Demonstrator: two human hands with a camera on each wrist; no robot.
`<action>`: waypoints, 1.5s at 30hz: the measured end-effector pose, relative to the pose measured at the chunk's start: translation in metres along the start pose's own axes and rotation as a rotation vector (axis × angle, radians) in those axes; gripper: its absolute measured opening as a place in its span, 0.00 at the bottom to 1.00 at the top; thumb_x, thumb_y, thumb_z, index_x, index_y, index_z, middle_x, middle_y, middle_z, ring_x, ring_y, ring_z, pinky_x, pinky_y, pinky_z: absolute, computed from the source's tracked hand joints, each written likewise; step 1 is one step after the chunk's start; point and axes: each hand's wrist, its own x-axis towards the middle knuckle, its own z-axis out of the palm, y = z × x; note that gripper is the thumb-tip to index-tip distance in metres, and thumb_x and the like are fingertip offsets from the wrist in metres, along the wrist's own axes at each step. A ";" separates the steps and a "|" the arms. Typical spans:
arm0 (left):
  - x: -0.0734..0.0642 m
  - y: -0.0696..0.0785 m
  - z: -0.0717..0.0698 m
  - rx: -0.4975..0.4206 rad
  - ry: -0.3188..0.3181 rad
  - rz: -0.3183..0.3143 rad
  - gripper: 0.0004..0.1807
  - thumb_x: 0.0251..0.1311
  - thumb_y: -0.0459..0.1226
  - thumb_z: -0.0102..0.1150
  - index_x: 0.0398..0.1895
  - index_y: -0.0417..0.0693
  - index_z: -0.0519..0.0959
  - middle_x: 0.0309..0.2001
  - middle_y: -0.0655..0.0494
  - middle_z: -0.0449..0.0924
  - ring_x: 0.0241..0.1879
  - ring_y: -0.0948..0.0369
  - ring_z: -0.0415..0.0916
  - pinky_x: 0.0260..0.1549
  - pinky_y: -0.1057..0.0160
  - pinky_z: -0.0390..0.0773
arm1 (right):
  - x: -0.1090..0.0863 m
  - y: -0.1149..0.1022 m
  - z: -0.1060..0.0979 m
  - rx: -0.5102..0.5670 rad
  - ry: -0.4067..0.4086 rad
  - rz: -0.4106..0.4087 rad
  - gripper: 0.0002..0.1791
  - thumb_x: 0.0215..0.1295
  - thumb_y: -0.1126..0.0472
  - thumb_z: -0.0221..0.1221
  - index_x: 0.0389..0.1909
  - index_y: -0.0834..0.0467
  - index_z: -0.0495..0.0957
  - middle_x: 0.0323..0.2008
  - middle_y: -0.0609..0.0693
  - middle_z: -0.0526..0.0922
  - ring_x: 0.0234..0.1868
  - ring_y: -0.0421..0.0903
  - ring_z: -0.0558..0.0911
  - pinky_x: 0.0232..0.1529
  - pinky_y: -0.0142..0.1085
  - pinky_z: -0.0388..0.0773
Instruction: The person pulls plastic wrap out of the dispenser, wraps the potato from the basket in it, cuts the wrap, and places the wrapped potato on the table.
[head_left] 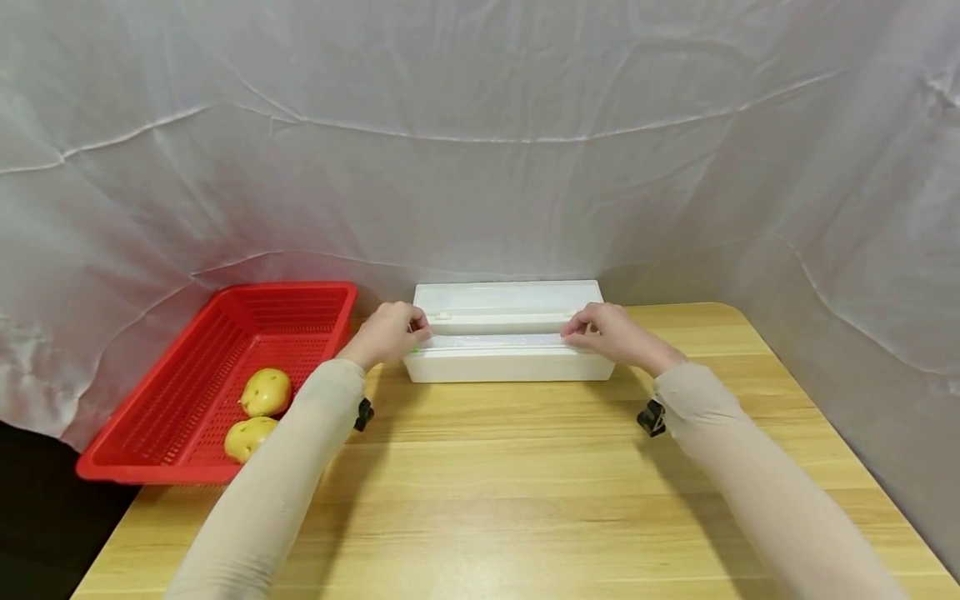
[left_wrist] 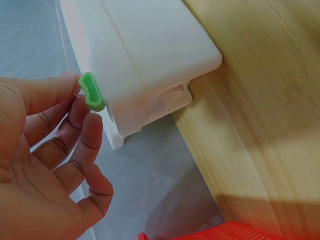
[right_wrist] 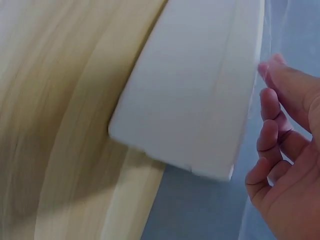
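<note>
A long white cling film dispenser (head_left: 510,367) stands at the back of the table, its lid (head_left: 510,294) raised behind it. Clear cling film (head_left: 495,341) stretches along the top of its front part. My left hand (head_left: 388,333) pinches the film at the left end between thumb and fingertips, right beside a small green slide cutter (left_wrist: 92,93). At the opposite end my right hand (head_left: 611,332) pinches the film's other corner between thumb and index finger. In the right wrist view, its remaining fingers curl loosely beside the white box (right_wrist: 185,95).
A red plastic basket (head_left: 157,367) sits on the left, overhanging the table's edge. Two yellow potatoes (head_left: 266,392) lie in it, one partly behind my left sleeve. Grey cloth (head_left: 480,200) hangs behind the wooden table (head_left: 510,475) and along its right side.
</note>
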 end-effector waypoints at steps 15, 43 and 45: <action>0.000 -0.002 0.001 0.001 0.007 -0.004 0.08 0.75 0.39 0.65 0.38 0.47 0.87 0.36 0.53 0.86 0.39 0.55 0.78 0.44 0.57 0.79 | -0.013 0.023 -0.021 -0.043 -0.021 0.061 0.08 0.72 0.59 0.69 0.45 0.58 0.92 0.44 0.55 0.92 0.40 0.49 0.79 0.42 0.40 0.73; -0.003 -0.002 -0.004 0.009 0.009 0.005 0.08 0.74 0.40 0.65 0.40 0.45 0.88 0.36 0.53 0.85 0.39 0.54 0.78 0.44 0.56 0.79 | -0.005 0.031 -0.011 0.010 -0.043 0.048 0.09 0.74 0.54 0.68 0.41 0.55 0.92 0.33 0.50 0.83 0.38 0.49 0.74 0.39 0.40 0.70; -0.003 -0.002 -0.003 0.010 0.010 0.005 0.08 0.74 0.40 0.65 0.39 0.45 0.88 0.36 0.53 0.85 0.39 0.54 0.78 0.44 0.56 0.79 | -0.005 0.032 -0.011 0.018 -0.045 0.054 0.09 0.75 0.55 0.67 0.40 0.55 0.90 0.32 0.50 0.82 0.36 0.48 0.73 0.38 0.39 0.71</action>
